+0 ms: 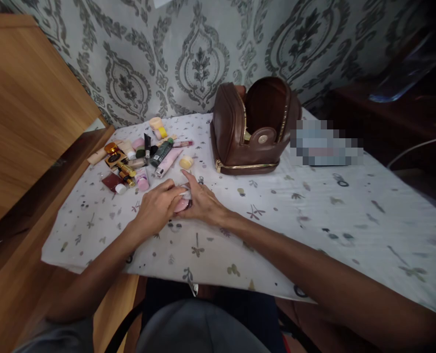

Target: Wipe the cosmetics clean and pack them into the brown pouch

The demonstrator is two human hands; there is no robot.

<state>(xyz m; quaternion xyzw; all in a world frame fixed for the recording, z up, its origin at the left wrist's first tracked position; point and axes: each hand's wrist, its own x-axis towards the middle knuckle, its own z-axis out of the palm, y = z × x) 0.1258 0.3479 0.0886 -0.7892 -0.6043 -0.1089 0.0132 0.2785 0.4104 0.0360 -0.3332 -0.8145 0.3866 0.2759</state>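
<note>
Both hands meet over the patterned cloth near the table's front. A small pink container (182, 205) lies between them. My left hand (159, 206) is closed, its fingers on a whitish, translucent piece (184, 192) at the container's top. From the right, my right hand (202, 202) wraps round the pink container with its thumb pointing up. Just beyond the hands sits a small pale yellow jar (186, 162). A pink tube (168, 163) and a dark green tube (162, 152) lie to the left of that jar.
More cosmetics are heaped at the back left, among them a dark red bottle (112, 182) and a yellow-lidded jar (158, 126). An open brown bag (252, 130) stands at the back centre. Right of it is a blurred-out object (324, 147). A wooden panel (30, 108) rises at the left.
</note>
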